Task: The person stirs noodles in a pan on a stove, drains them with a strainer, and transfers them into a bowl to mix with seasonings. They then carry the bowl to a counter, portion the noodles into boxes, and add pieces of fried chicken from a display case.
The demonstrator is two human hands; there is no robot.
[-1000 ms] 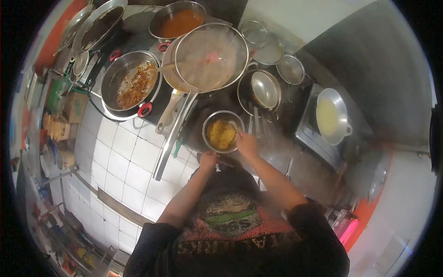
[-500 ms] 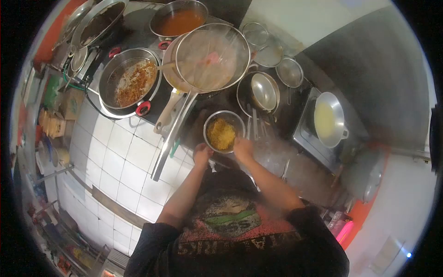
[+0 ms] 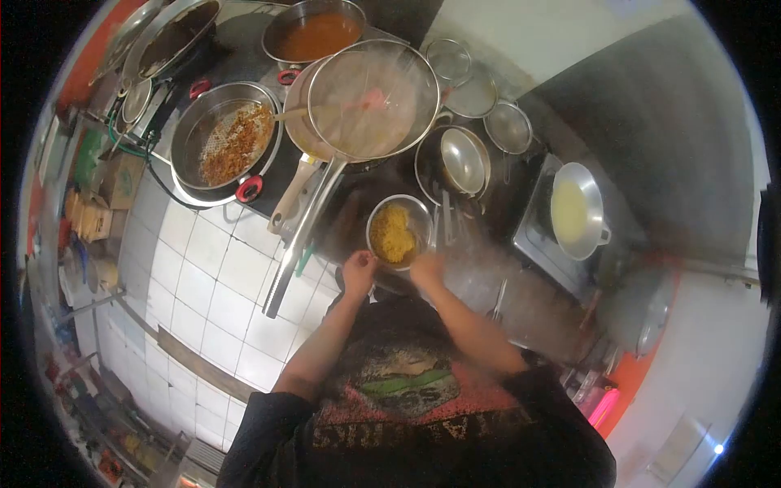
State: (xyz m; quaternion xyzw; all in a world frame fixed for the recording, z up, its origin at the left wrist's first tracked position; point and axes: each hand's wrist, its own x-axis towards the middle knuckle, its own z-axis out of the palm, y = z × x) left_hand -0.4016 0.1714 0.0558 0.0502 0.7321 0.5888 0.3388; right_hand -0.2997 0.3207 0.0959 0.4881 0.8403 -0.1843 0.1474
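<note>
A round metal bowl [image 3: 425, 218] stands in front of my body, with a heap of yellow crumbly food [image 3: 394, 234] inside, mostly on the left side. My right hand [image 3: 427, 270] is at the bowl's lower right rim, its fingers blurred, so its grip cannot be made out. Just off the lower left rim is my left hand [image 3: 359, 270], its fingers curled together; whatever they may hold is too small to tell.
A large strainer [image 3: 374, 102] lies over a pan, its long handle pointing toward me. A pan of browned bits [image 3: 236, 142] is on the left, a pot of orange liquid [image 3: 317, 37] behind. At right, a pan with pale yellow contents [image 3: 571, 213] sits on a stove.
The bowl has shifted slightly right, and the yellow food now sits more to its left side. My left hand has come slightly away from the rim.
</note>
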